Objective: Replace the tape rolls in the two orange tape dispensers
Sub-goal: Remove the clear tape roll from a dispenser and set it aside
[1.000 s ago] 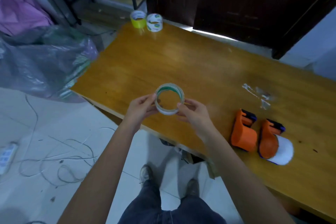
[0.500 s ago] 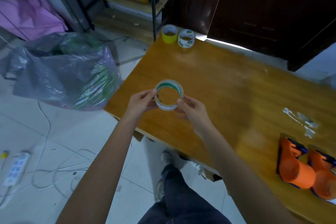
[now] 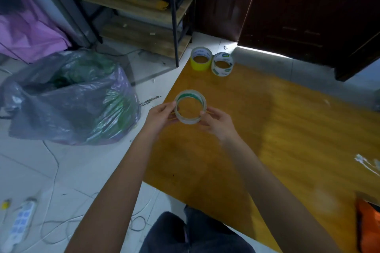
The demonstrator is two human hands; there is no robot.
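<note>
A nearly used-up clear tape roll with a green inner rim is held above the left edge of the wooden table. My left hand grips its left side and my right hand grips its right side. Two fresh rolls stand at the table's far corner: a yellow tape roll and a white tape roll with green print. Only a sliver of one orange tape dispenser shows at the right edge; the other is out of view.
A grey plastic bag full of green material lies on the tiled floor to the left. A power strip and loose cables lie near my feet. A metal-framed shelf and a dark door stand behind the table. Tape scraps lie at right.
My view has swung left: the dispensers slid almost out of frame at the right and the plastic bag came into view. Both hands still hold the roll the same way.
</note>
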